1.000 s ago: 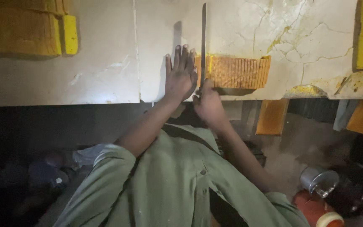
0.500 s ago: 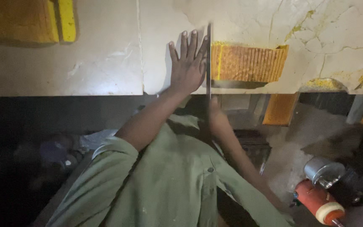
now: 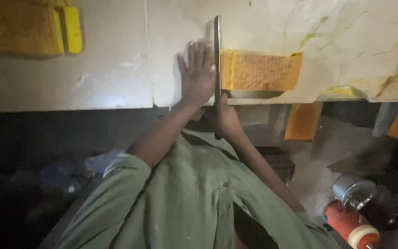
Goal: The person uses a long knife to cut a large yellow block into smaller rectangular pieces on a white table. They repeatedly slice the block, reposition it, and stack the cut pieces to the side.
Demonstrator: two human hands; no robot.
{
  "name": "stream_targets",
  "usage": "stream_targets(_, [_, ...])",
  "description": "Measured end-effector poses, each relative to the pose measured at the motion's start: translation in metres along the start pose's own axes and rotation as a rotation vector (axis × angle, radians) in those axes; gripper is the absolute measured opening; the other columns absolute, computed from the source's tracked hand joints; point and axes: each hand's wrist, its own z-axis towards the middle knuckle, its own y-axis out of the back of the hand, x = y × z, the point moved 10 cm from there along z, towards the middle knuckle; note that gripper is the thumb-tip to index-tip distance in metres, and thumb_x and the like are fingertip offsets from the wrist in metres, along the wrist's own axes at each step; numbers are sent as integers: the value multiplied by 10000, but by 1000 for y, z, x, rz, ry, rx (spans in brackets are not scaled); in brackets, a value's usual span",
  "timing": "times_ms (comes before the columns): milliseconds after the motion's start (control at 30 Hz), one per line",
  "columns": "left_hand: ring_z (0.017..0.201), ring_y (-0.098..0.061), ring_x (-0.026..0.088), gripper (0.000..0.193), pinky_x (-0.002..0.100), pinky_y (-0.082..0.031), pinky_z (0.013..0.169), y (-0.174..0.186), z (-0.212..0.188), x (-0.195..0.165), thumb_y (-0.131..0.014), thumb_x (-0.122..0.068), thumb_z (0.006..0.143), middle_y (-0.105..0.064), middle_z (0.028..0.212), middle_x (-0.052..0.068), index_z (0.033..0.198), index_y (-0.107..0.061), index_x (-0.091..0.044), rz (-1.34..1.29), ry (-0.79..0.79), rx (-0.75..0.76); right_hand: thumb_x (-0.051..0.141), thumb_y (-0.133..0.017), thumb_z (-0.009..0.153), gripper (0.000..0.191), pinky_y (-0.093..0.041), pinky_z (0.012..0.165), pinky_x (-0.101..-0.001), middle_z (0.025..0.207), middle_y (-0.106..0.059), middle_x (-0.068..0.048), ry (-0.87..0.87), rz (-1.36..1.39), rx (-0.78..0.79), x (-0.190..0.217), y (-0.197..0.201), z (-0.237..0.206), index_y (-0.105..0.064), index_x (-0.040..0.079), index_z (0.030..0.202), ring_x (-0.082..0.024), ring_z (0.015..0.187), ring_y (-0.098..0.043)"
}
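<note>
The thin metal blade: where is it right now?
In the head view, the thin metal blade stands on edge on the pale slab, between the flat left hand and the orange block; the right hand holds its lower end.

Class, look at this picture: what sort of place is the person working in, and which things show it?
Probably a stone-cutting workshop. A pale veined slab lies under the left hand, the right hand holds a thin metal blade against it, and a red power tool sits on the dusty floor.

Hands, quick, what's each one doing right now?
Left hand: open, flat on the pale cracked slab.
Right hand: closed, holding the long thin metal blade.
</note>
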Motion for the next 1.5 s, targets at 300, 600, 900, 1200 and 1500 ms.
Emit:
stream_targets(300, [1573,-167,506,632,688,-95,1279,40,-18,-2,-499,-269,1017,-236,1691,225,1584,-379,-20,-246,-129,-205,182,-734,903,580,-533,717,-510,1022,-598,-276,498,-2,-462,-40,77,-57,-399,-17,1333,-466,885,-646])
stream_targets(600, [1522,-71,591,675,775,-118,1176,88,6,12,-538,-391,1027,-153,1697,268,1656,-402,-189,402,33,-278,212,-704,908,584,-531,756,-486,1082,-631,-262,526,155,-691,-195,148,-78,-410,-58,1335,-390,930,-663])
stream_targets(900, [1564,-69,524,725,654,-155,1239,102,118,-57,-519,-369,1064,-56,1714,267,1674,-193,-152,-338,409,-419,208,-709,906,390,-568,688,-481,929,-715,-194,336,252,-486,-253,261,5,-495,40,1185,-353,824,-728])
stream_targets(1200, [1543,-163,450,929,620,-191,1226,75,29,-116,-731,-414,893,-168,1677,213,1637,-220,-192,-78,130,-94,120,-632,894,251,-538,756,-529,957,-724,-242,533,7,-243,-168,290,64,-493,36,1084,-475,946,-695])
stream_targets(1500, [1400,-422,391,918,554,-332,1131,41,-20,-27,-864,-310,734,-467,1484,217,1523,-421,-157,-206,235,-96,117,-651,839,285,-583,784,-459,1020,-740,-209,381,71,-261,-73,250,97,-571,41,1101,-366,970,-744])
